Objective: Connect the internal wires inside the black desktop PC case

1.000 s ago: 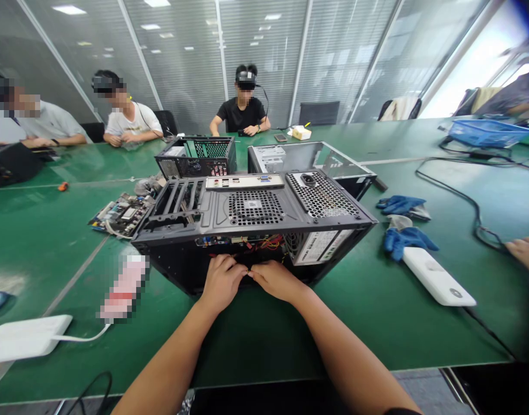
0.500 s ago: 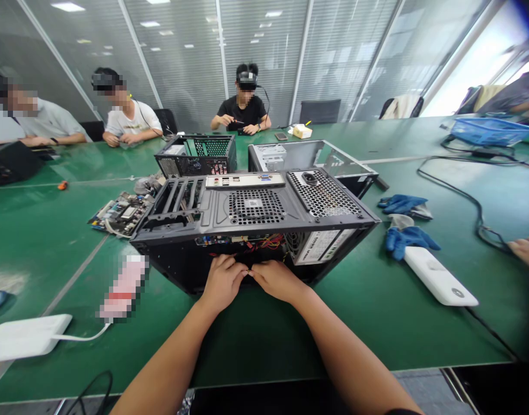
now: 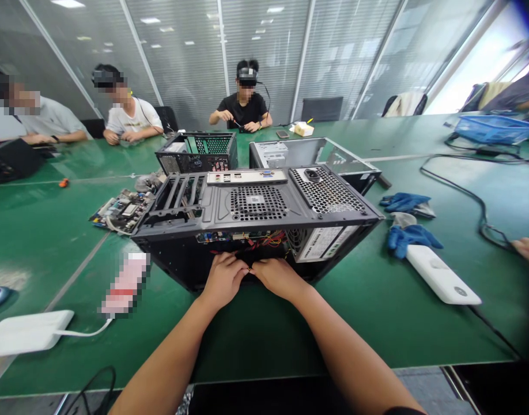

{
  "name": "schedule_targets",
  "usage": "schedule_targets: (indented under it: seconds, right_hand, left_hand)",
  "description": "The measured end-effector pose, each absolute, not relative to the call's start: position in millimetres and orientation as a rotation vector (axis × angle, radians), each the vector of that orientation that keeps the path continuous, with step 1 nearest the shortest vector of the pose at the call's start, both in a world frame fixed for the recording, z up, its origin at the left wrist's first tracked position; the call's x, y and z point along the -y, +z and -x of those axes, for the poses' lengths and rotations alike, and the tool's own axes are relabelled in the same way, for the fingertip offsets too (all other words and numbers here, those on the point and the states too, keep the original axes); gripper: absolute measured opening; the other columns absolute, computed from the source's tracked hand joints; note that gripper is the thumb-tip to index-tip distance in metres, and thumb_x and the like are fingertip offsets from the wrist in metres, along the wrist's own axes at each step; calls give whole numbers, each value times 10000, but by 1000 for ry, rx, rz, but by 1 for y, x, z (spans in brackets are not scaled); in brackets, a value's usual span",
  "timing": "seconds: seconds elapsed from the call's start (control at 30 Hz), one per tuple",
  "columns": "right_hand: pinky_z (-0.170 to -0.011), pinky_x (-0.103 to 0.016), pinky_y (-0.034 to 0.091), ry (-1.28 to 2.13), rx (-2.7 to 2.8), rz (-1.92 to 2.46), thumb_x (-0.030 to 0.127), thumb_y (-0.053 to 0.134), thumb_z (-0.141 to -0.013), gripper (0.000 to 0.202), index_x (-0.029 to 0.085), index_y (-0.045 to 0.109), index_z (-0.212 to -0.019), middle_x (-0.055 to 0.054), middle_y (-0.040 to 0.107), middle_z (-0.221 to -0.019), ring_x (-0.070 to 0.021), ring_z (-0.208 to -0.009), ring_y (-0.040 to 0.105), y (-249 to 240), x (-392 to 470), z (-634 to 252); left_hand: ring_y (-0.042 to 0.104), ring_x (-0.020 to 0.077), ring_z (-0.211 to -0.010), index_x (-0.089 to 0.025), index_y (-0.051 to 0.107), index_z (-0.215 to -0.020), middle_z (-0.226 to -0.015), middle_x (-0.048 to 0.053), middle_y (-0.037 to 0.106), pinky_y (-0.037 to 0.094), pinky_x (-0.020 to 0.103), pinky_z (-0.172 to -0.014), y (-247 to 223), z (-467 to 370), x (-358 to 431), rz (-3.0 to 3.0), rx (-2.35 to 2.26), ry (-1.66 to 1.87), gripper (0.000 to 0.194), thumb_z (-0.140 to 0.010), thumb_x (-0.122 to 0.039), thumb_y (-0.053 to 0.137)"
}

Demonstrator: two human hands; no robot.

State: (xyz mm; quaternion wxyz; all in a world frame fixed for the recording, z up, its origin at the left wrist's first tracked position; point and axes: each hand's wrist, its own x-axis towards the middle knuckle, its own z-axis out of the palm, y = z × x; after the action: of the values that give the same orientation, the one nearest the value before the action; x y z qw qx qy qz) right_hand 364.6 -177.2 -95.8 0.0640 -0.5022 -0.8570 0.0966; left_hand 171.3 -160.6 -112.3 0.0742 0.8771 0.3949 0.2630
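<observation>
A black computer case (image 3: 186, 253) lies in front of me with its open side towards me and its back panel facing up. My left hand (image 3: 225, 279) and my right hand (image 3: 275, 278) meet at that opening, fingertips pinched close together. Between the fingertips is something tiny and thin that I cannot make out. Red and yellow wires (image 3: 275, 237) run inside the case just above my hands. At the right of the opening sits the power supply (image 3: 322, 245) with its white label. The deeper inside of the case is dark and partly hidden.
Behind stand another black case (image 3: 195, 151) and a silver case (image 3: 299, 151). A motherboard (image 3: 124, 210) lies left, with a white power bank (image 3: 31, 332) nearer me. Blue gloves (image 3: 414, 237) and another white power bank (image 3: 441, 275) lie right. Several people sit around the green table (image 3: 256, 346).
My hands keep the same pinch at the case opening. The view has shifted slightly. Across the table, a person's hand holding a thin tool has moved a little.
</observation>
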Motion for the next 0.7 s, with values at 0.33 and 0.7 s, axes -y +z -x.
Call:
schedule_targets:
  seconds: [0.33, 0.7]
  right_hand:
    - [-654, -257, 395, 300, 2578, 1493, 313, 410, -1028, 317, 177, 669, -907, -90, 722, -887, -193, -805, 676, -96, 177, -367]
    - [-652, -260, 386, 269, 2614, 1481, 300, 417, -1028, 311, 170, 669, -901, -88, 717, -889, -191, -800, 670, -96, 176, -365]
  left_hand:
    - [562, 231, -919, -220, 682, -889, -814, 37, 646, 432, 377, -821, -115, -171, 160, -2632, -1190, 818, 143, -944, -235, 551]
    - [600, 199, -832, -209, 664, -811, -783, 5, 681, 432, 342, -796, -111, -172, 157, -2447, -1137, 796, 99, -885, -157, 624]
